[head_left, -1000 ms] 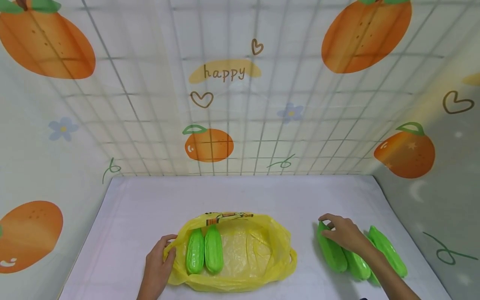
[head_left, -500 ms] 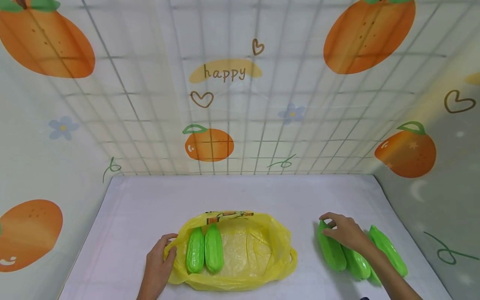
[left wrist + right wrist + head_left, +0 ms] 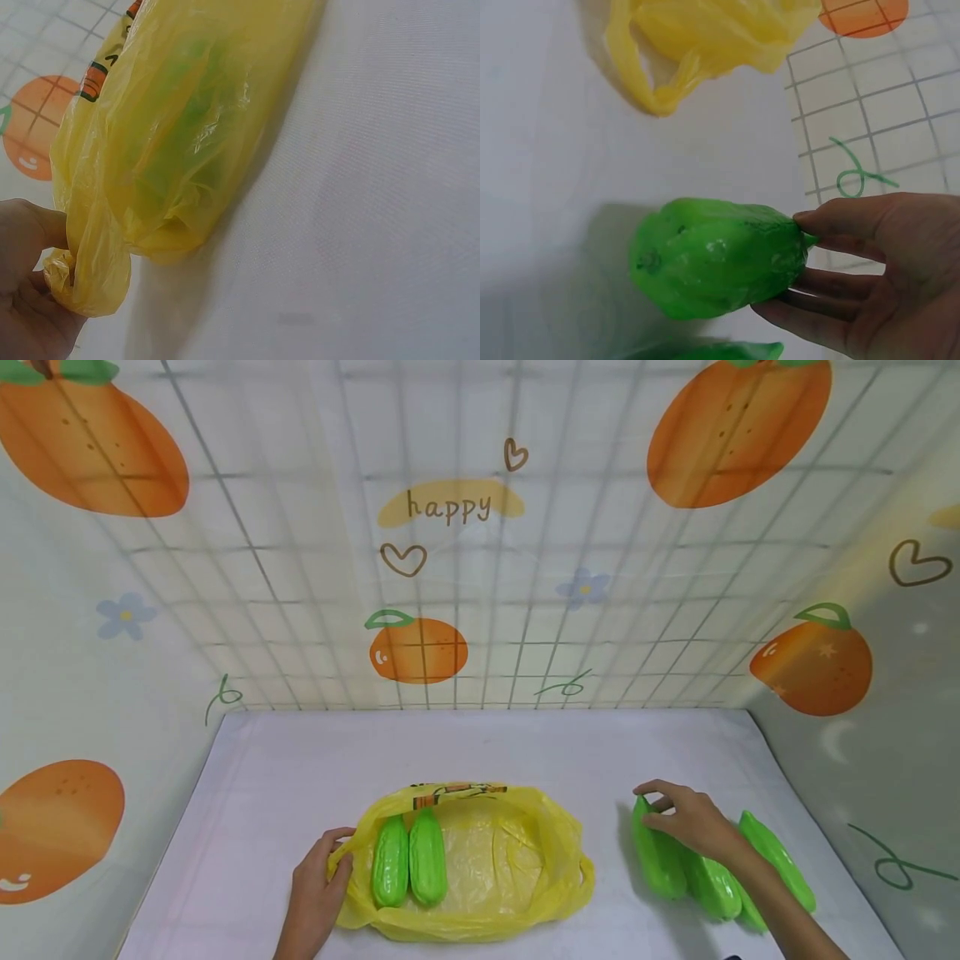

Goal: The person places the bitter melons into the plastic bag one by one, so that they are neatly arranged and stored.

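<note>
A yellow plastic bag [image 3: 570, 860] lies on the white table with its mouth spread wide. Two glossy green gourd-like vegetables [image 3: 428, 860] rest side by side in its left half. My left hand [image 3: 313, 885] pinches the bag's left handle [image 3: 97, 277], thumb and fingers on the bunched plastic. On the right, my right hand [image 3: 690, 822] grips the far, pointed end of another green gourd-like vegetable [image 3: 720, 255]. That vegetable's blunt end faces the near side, and a shadow falls beside it. My palm and wrist hide part of the neighbouring vegetables.
Several more green vegetables [image 3: 776, 864] lie to the right, partly under my right forearm. The bag's right handle loop [image 3: 587, 872] faces them. A printed curtain [image 3: 480, 610] stands behind the table [image 3: 487, 743], and walls of similar print flank it.
My right hand has shifted slightly up and left with the gripped vegetable, which has moved a little off its neighbour. The left hand and bag stay still.
</note>
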{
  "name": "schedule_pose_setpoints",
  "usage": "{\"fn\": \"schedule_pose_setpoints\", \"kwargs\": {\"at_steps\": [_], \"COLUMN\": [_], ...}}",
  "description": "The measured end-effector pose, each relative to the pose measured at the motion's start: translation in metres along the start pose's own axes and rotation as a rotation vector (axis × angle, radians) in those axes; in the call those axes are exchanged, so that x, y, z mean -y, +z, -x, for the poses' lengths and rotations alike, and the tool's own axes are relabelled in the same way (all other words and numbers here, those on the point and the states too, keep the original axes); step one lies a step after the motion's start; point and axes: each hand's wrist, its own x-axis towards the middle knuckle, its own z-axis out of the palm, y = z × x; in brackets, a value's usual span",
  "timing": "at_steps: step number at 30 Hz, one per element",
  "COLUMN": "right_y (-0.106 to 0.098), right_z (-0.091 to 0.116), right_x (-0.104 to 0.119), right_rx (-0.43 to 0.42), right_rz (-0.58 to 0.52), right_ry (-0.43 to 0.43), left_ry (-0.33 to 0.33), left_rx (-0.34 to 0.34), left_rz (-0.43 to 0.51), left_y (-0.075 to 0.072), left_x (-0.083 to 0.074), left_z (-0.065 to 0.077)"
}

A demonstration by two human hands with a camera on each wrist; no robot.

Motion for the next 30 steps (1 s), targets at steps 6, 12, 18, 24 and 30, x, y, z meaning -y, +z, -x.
{"fn": "schedule_pose_setpoints", "kwargs": {"at_steps": [6,12,18,24,30], "right_y": [0.002,0.001,-0.001,-0.003,-0.006], "right_z": [0.000,0.000,0.000,0.001,0.001], "right_x": [0.008,0.016,0.024,0.031,0.040], "right_rx": [0.021,0.018,0.028,0.031,0.039], "right_rz": [-0.081,-0.125,-0.145,-0.177,-0.204], "right_ry": [0.003,-0.022,-0.020,-0.005,-0.001], "left_ry": [0.007,0.009,0.016,0.022,0.029], "left_rx": [-0.004,-0.003,-0.007,-0.001,-0.002], "left_rz": [-0.006,0.016,0.016,0.020,0.014], "left_y": [0.001,0.002,0.002,0.001,0.001], "left_x": [0.002,0.005,0.006,0.005,0.003], "left_z": [0.000,0.000,-0.001,0.000,0.000]}}
